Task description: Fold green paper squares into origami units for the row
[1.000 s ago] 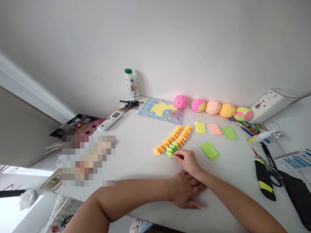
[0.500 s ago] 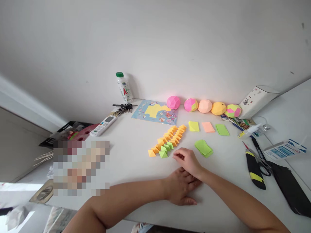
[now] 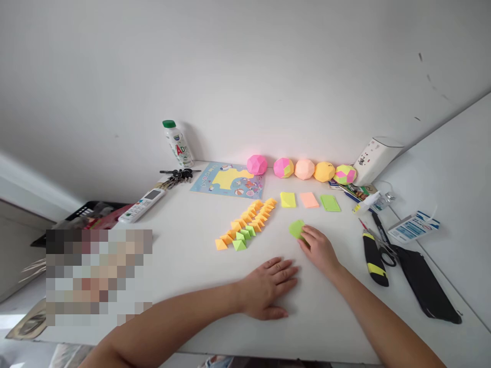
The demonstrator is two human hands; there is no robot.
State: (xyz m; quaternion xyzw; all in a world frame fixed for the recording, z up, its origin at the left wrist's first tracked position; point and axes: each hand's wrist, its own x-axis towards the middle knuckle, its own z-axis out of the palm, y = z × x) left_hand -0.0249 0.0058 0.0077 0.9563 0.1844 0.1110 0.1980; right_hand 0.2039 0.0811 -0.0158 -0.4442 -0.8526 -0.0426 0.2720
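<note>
My left hand [image 3: 268, 287] lies palm down on the white table [image 3: 184, 271], fingers stretched out, holding nothing. Up and to the right of it, my right hand [image 3: 318, 248] has its fingers and thumb closed at the right edge of the small green paper sheets [image 3: 295, 229]; how many it grips is hidden. Left of these papers are two slanting rows of folded paper pieces: orange pieces [image 3: 237, 225] and, at the near end, several green folded pieces [image 3: 240, 244].
Yellow [image 3: 288, 200], peach [image 3: 309, 200] and green paper stacks [image 3: 330, 203] lie behind my right hand. Several faceted paper balls [image 3: 304, 169] line the wall. Scissors [image 3: 388, 255], a utility knife [image 3: 375, 260] and a black pouch [image 3: 425, 281] are right; a remote [image 3: 141, 205] and bottle [image 3: 179, 145] left.
My right hand has left its place beside my left hand and moved right and away, onto the green papers. My left hand stays flat. The view has shifted right.
</note>
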